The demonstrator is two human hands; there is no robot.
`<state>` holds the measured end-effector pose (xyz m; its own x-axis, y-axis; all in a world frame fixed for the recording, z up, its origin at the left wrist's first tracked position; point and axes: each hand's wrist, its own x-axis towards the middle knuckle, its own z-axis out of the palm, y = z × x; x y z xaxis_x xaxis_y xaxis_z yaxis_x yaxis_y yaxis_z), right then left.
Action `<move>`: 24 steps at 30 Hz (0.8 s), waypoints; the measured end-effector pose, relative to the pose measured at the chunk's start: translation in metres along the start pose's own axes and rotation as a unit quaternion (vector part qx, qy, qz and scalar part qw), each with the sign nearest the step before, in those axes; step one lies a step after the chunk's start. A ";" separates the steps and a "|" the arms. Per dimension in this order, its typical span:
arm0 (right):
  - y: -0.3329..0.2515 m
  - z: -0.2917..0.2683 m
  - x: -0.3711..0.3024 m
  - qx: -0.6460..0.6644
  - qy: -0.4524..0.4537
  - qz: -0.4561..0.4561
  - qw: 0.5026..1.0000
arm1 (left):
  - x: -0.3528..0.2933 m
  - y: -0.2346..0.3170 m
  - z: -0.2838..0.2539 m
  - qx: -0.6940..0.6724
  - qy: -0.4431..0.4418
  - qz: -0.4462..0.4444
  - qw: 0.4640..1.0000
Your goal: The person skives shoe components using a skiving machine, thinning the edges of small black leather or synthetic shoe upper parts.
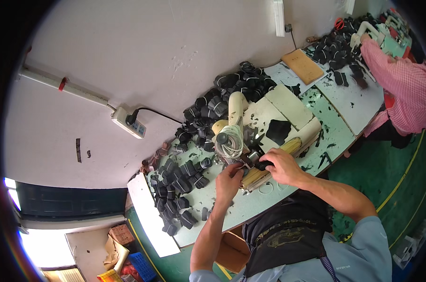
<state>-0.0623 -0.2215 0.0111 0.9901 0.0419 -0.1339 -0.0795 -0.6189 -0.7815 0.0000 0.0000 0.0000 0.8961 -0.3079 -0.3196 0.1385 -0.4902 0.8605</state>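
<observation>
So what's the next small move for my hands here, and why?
Perhaps ease the dark item at your right hand slightly toward your left hand: both hands are close together at the cream machine, with that item between them.

A light blue shirt [356, 256] with short, loose sleeves [370, 237] — a small pale marking [343, 268] sits on its front. Over it lies a black apron [281, 256] printed with a yellowish outline design [293, 234] — beside it, a dark patterned strap [329, 269].
</observation>
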 end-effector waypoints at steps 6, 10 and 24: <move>0.003 0.017 0.012 -0.012 0.099 -0.141 0.985 | 0.005 0.024 0.017 0.046 0.045 0.012 0.998; -0.012 0.003 -0.002 -0.022 0.102 -0.113 0.988 | -0.004 -0.008 0.016 -0.057 0.086 0.033 0.994; 0.024 -0.018 0.000 -0.165 0.260 -0.288 0.907 | -0.066 -0.069 -0.012 -0.165 0.186 -0.058 0.967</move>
<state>-0.0617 -0.2510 0.0030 0.7839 0.1109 0.6109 0.4221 -0.8167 -0.3934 -0.0636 0.0639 -0.0335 0.9477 0.0785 -0.3095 0.3191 -0.1979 0.9268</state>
